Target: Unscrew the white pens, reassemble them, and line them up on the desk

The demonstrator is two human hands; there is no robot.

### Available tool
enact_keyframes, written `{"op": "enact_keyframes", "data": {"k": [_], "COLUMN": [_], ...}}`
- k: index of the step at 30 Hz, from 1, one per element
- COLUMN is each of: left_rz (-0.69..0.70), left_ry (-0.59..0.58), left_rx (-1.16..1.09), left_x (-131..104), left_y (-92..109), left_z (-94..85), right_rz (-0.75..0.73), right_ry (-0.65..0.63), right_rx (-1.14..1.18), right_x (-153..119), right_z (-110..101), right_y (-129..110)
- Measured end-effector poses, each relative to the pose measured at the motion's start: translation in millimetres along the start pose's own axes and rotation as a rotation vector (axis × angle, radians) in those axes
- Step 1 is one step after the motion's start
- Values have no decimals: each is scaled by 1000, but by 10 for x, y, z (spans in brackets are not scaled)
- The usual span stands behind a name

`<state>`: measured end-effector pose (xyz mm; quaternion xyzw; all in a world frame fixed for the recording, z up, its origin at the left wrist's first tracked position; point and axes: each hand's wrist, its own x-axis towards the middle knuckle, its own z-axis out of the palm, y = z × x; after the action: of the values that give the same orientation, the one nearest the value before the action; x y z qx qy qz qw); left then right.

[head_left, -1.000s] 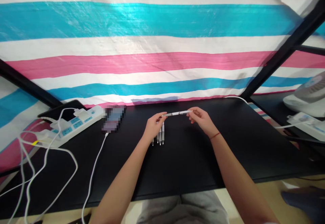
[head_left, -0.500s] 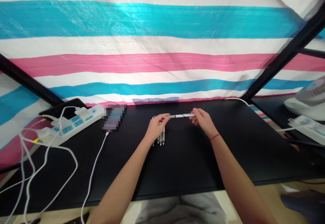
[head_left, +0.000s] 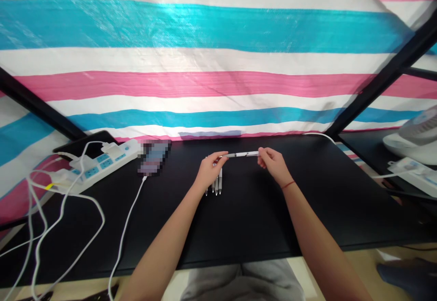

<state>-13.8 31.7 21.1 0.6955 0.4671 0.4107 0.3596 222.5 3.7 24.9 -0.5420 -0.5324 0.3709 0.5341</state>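
Observation:
A white pen with a grey end section is held level above the black table between both hands. My left hand pinches its grey end between thumb and fingertips. At the other end, my right hand grips the pen with closed fingers, a thin red string round the wrist. Several similar pens lie side by side on the table, tips toward me, partly hidden beneath my left hand.
On the black table, a phone with a white cable lies left of the hands. Further left are a white power strip, tangled cables and a black device. A white fan and another strip stand right.
The pen has turned slightly about its length, its dark marking now looking smaller. Both hands keep nearly the same place and hold.

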Motion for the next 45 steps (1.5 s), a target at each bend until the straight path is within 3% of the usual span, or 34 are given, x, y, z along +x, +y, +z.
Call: {"op": "enact_keyframes", "data": {"k": [5, 9, 15, 22, 28, 34, 45], "left_rz": [-6, -1, -20, -12, -20, -81, -121], "left_ry": [-2, -12, -4, 1, 58, 133, 183], "left_rx": [-1, 10, -20, -39, -67, -262, -418], "left_x": [-3, -4, 5, 10, 29, 85, 119], "left_y": [12, 36, 33, 34, -13, -135, -194], "left_z": [-4, -7, -19, -10, -51, -76, -64], "right_rz": [8, 48, -16, 69, 97, 118, 179], "right_ry": [8, -20, -49, -35, 75, 195, 278], "right_rx": [133, 29, 161, 172, 348, 518, 703], "right_x": [-1, -7, -4, 16, 34, 63, 90], "right_z": [9, 17, 26, 18, -54, -126, -160], "right_y": [-18, -21, 2, 39, 20, 31, 39]}}
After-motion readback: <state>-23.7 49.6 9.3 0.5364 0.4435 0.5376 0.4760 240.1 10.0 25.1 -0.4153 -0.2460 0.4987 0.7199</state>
